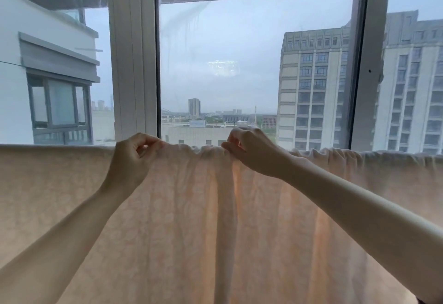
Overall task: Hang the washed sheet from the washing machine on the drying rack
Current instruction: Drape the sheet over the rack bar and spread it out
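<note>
A pale peach sheet (191, 220) with a faint floral pattern hangs across the whole width of the view, draped over a horizontal bar that the cloth hides. Its top edge lies smooth on the left and is bunched into folds in the middle and on the right. My left hand (133, 157) pinches the top edge just left of centre. My right hand (249, 150) grips the gathered top edge a little to the right of it. Both arms reach up and forward in front of the cloth.
Right behind the sheet stands a large window (239, 64) with white frames (133, 52). Tall apartment blocks (316, 88) and a distant skyline show through the glass. The rack itself is hidden by the cloth.
</note>
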Action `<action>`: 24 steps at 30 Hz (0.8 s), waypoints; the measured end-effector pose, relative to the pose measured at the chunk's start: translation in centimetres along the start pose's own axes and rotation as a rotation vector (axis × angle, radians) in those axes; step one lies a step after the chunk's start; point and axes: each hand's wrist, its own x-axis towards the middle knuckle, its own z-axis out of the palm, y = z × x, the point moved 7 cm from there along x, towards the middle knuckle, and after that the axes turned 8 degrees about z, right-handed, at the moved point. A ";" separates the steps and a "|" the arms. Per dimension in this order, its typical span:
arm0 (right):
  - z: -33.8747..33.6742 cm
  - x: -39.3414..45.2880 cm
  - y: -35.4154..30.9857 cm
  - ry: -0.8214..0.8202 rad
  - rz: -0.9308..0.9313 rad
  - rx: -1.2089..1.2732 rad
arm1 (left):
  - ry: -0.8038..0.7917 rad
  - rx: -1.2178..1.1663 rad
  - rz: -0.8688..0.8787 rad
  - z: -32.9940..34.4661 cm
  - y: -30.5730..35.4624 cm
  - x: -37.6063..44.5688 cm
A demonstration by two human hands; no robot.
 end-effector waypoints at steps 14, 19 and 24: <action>-4.9 -3.6 0.5 0.408 0.055 0.141 | -0.054 0.099 0.052 -1.0 -0.1 0.4; -4.2 -4.8 1.9 0.186 0.003 0.037 | -0.221 0.251 0.193 0.4 -0.2 -0.5; -4.8 -3.9 3.9 0.074 0.095 -0.054 | -0.272 0.245 0.238 2.4 0.4 1.2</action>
